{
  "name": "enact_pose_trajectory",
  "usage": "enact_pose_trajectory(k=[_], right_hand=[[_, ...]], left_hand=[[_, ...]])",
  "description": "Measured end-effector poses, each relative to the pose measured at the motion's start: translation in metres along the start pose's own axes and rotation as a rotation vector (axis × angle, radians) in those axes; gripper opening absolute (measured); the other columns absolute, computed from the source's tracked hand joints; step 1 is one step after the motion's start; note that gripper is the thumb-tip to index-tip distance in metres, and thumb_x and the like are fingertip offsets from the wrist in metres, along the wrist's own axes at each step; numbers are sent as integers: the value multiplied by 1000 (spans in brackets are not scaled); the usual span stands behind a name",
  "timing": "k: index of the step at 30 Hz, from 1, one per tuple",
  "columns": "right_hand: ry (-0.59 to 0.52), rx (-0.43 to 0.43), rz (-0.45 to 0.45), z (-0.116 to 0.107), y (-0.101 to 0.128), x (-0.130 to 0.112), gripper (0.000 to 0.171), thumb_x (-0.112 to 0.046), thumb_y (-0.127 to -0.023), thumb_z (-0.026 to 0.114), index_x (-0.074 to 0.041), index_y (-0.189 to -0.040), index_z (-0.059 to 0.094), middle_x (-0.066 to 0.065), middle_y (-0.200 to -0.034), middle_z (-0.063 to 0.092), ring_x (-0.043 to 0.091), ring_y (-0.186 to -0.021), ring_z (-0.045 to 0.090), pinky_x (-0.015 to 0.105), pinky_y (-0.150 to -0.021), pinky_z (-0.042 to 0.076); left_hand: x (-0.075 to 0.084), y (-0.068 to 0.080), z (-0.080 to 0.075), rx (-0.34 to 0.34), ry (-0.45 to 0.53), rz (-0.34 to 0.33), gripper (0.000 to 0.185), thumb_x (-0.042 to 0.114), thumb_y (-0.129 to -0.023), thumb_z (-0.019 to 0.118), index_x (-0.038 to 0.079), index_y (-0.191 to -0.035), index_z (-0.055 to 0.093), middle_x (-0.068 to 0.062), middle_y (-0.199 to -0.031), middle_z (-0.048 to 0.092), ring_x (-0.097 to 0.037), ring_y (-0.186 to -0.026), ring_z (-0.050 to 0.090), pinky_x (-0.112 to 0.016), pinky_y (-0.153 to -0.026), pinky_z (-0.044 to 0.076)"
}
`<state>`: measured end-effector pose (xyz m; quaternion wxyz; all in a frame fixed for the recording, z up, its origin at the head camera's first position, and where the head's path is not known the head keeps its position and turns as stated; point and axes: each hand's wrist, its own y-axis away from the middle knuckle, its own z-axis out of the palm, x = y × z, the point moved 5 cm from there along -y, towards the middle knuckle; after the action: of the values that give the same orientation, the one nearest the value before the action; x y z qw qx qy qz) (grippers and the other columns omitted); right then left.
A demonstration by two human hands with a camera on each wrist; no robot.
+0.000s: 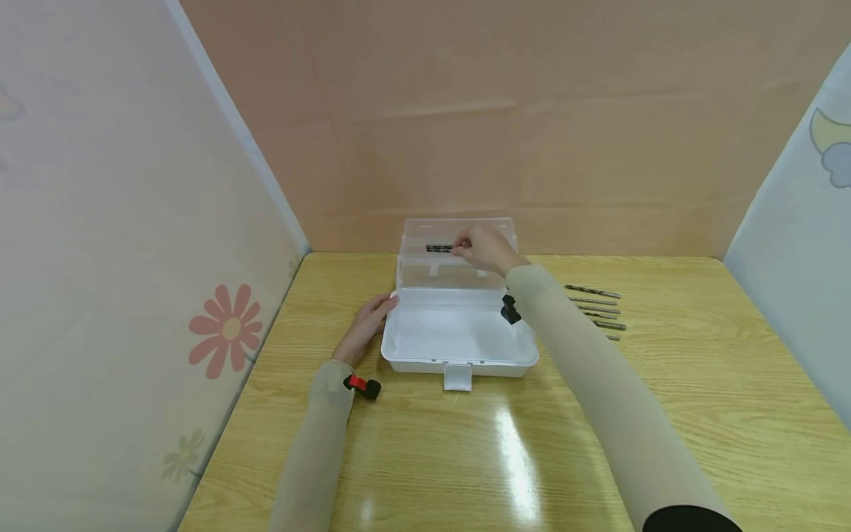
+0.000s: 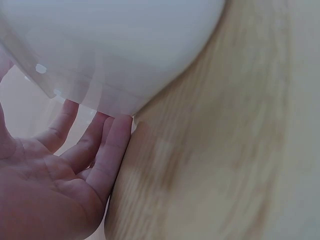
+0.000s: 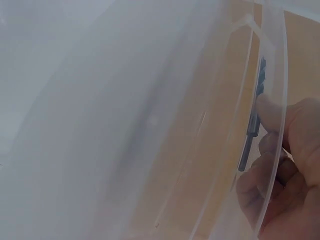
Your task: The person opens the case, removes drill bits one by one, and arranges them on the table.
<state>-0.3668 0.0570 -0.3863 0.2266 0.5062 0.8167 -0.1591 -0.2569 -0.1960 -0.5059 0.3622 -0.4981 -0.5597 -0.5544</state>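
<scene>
A white plastic storage box (image 1: 459, 325) stands on the table with its clear lid (image 1: 412, 229) folded back behind it. My right hand (image 1: 485, 250) is over the lid, pinching a dark twist drill bit (image 3: 253, 120) by thumb and fingers. In the head view the dark spiral part (image 1: 439, 248) shows as two close lines; I cannot tell whether that is a second bit or a reflection. My left hand (image 1: 364, 325) holds the box at its left rear corner, the fingers (image 2: 112, 155) against its outer wall.
Several drill bits (image 1: 598, 301) lie side by side on the wooden table (image 1: 691, 384), right of the box and partly behind my right sleeve. The box's front latch (image 1: 457, 378) hangs open. A tan backdrop (image 1: 598, 133) rises behind the table, with patterned sheets (image 1: 133, 222) at both sides.
</scene>
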Motion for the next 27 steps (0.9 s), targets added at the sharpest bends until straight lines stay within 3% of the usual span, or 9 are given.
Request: enact_pose_trajectory(k=[7, 27], right_hand=[[-3, -5, 0, -3, 3, -3, 21, -22, -106, 69, -6, -116, 78, 12, -115, 78, 27, -106, 70, 46, -99, 55], [-102, 30, -9, -14, 13, 17, 22, -21, -108, 65, -4, -118, 76, 15, -119, 76, 31, -112, 68, 50, -103, 54]], left_hand=[[0, 0, -2, -6, 2, 6, 70, 53, -108, 57, 6, -159, 46, -16, -159, 51, -31, -143, 51, -44, -115, 50], [0, -5, -3, -8, 0, -13, 77, 56, -107, 57, 6, -162, 41, -16, -163, 48, -33, -149, 47, -50, -121, 44]])
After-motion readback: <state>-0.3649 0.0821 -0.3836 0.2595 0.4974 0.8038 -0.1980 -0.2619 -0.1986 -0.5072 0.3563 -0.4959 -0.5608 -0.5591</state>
